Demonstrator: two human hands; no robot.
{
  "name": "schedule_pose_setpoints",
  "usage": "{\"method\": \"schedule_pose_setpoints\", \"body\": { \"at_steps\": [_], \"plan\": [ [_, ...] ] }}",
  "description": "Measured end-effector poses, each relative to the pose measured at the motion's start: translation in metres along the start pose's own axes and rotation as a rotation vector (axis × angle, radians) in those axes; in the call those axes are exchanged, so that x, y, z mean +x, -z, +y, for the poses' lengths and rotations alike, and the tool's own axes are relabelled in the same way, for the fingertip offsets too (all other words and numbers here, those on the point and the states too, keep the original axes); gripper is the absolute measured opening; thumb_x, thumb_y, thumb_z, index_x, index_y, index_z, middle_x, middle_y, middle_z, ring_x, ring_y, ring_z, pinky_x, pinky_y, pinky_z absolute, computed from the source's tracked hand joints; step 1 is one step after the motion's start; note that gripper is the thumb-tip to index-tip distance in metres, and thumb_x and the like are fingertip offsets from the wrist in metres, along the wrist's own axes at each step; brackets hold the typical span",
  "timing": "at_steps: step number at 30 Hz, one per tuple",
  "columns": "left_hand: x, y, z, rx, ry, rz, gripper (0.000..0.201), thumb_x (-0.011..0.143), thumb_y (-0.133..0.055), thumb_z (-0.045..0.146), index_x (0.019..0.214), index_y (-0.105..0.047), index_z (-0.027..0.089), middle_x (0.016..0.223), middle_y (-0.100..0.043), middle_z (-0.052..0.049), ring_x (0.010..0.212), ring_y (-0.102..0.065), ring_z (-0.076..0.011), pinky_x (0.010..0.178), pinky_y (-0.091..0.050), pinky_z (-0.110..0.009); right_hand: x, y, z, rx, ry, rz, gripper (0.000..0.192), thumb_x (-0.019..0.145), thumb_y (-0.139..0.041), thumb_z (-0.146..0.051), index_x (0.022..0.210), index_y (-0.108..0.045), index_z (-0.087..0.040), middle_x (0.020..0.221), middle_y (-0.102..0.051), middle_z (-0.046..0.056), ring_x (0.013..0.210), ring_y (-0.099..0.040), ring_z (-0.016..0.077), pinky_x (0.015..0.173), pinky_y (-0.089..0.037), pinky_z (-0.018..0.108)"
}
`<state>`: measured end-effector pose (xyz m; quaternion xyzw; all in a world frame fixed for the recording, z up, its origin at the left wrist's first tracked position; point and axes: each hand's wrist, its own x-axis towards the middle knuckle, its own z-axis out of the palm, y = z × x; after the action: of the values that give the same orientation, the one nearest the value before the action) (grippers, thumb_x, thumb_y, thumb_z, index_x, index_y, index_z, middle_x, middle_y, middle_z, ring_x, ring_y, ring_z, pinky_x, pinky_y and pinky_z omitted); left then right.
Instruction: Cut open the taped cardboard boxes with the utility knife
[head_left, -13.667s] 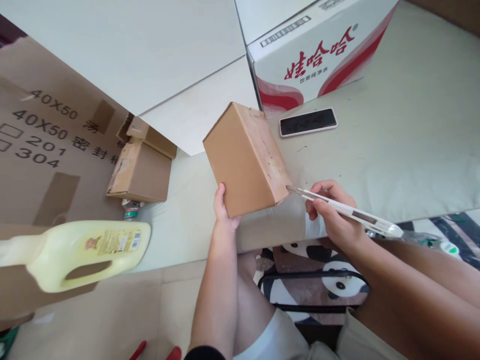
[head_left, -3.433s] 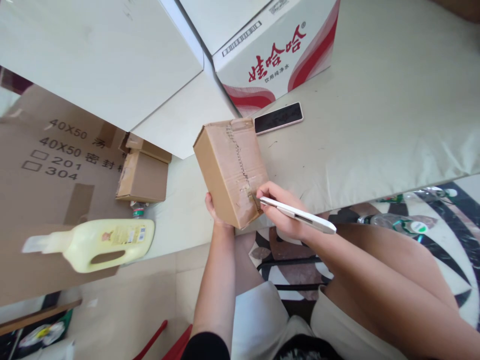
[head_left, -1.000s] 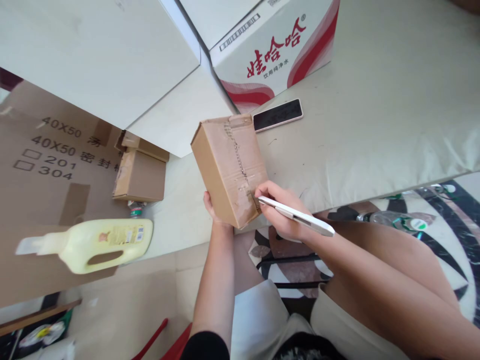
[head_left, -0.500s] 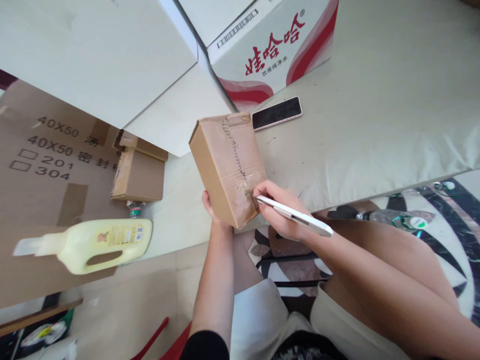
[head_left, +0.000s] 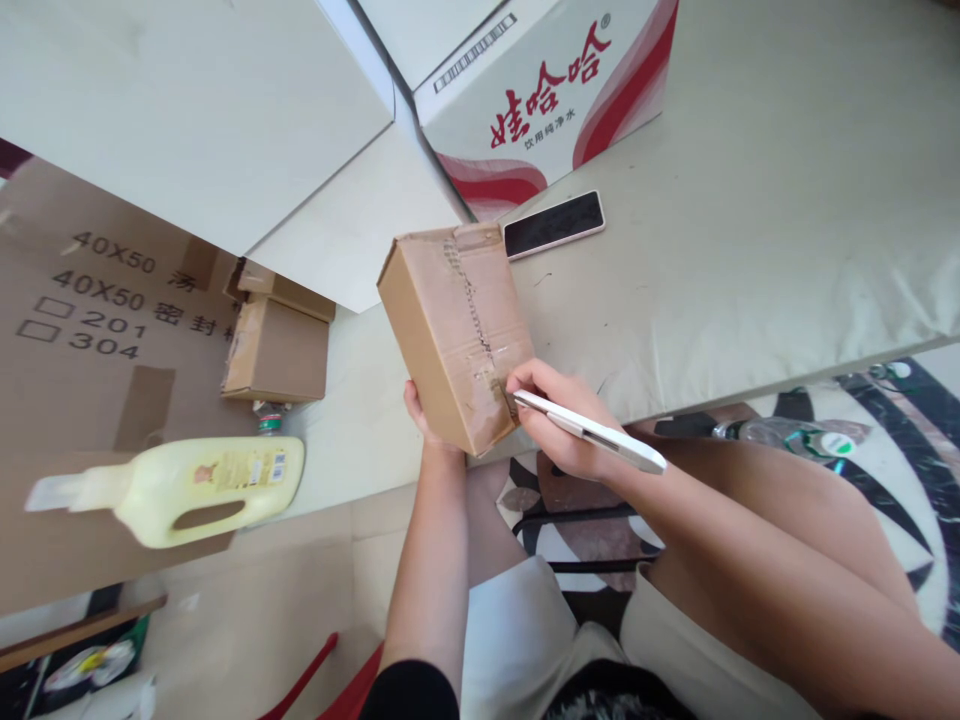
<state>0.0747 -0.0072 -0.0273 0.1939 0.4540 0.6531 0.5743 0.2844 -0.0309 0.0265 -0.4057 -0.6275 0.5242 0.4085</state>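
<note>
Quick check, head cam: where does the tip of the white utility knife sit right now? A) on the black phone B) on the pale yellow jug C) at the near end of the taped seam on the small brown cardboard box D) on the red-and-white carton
C: the right hand holds the white utility knife with its tip against the near end of the taped seam on the small brown cardboard box, which the left hand steadies from below.

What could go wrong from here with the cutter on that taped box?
1. The left hand props the small cardboard box from its near lower end, close to where the white cutter meets the taped seam; a slip might reach it.
2. The box is held tilted on one hand, so pressure from the right hand may twist it.
3. The phone lies just beyond the box; a shove could knock it.
</note>
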Motion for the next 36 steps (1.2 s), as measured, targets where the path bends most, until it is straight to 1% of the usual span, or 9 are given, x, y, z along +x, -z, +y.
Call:
{"method": "schedule_pose_setpoints", "body": {
  "at_steps": [5, 14, 25, 30, 36],
  "plan": [
    [0.002, 0.002, 0.000, -0.018, -0.001, -0.015, 0.066, 0.080, -0.054, 0.074, 0.116, -0.073, 0.022, 0.118, -0.077, -0.007, 0.132, -0.059, -0.0321, 0.110, -0.049, -0.045, 0.000, 0.000, 0.001, -0.001, 0.000, -0.005, 0.016, 0.076, -0.046, -0.025, 0.092, -0.048, -0.025, 0.068, -0.057, -0.004, 0.061, -0.048, 0.0158, 0.063, -0.035, 0.029],
    [0.002, 0.004, -0.001, -0.025, -0.005, -0.019, 0.066, 0.081, -0.054, 0.073, 0.117, -0.073, 0.022, 0.121, -0.076, -0.008, 0.132, -0.060, -0.0326, 0.111, -0.048, -0.047, 0.001, -0.003, 0.006, -0.015, 0.007, 0.006, 0.017, 0.075, -0.046, -0.025, 0.092, -0.049, -0.025, 0.066, -0.057, -0.004, 0.060, -0.047, 0.0159, 0.061, -0.034, 0.029],
    [0.003, 0.005, -0.001, -0.010, 0.003, -0.037, 0.067, 0.081, -0.052, 0.075, 0.117, -0.074, 0.023, 0.120, -0.076, -0.008, 0.131, -0.060, -0.0326, 0.110, -0.049, -0.046, 0.000, 0.001, -0.005, -0.003, -0.019, -0.008, 0.016, 0.075, -0.045, -0.025, 0.091, -0.046, -0.025, 0.068, -0.057, -0.004, 0.060, -0.048, 0.0160, 0.064, -0.036, 0.030],
    [0.004, 0.006, -0.002, -0.013, 0.006, -0.008, 0.069, 0.079, -0.052, 0.077, 0.117, -0.073, 0.023, 0.123, -0.075, -0.008, 0.133, -0.058, -0.0338, 0.110, -0.049, -0.048, 0.000, -0.001, 0.000, -0.005, -0.006, -0.004, 0.016, 0.075, -0.046, -0.024, 0.091, -0.047, -0.025, 0.068, -0.058, -0.004, 0.061, -0.049, 0.0161, 0.064, -0.036, 0.030],
    [0.002, 0.004, -0.001, 0.005, 0.000, -0.014, 0.067, 0.080, -0.051, 0.076, 0.116, -0.074, 0.024, 0.124, -0.075, -0.008, 0.136, -0.056, -0.0341, 0.111, -0.049, -0.048, 0.000, -0.003, 0.006, -0.011, 0.009, 0.010, 0.017, 0.075, -0.046, -0.025, 0.093, -0.049, -0.025, 0.068, -0.059, -0.003, 0.061, -0.049, 0.0164, 0.064, -0.036, 0.030]
  ]
}}
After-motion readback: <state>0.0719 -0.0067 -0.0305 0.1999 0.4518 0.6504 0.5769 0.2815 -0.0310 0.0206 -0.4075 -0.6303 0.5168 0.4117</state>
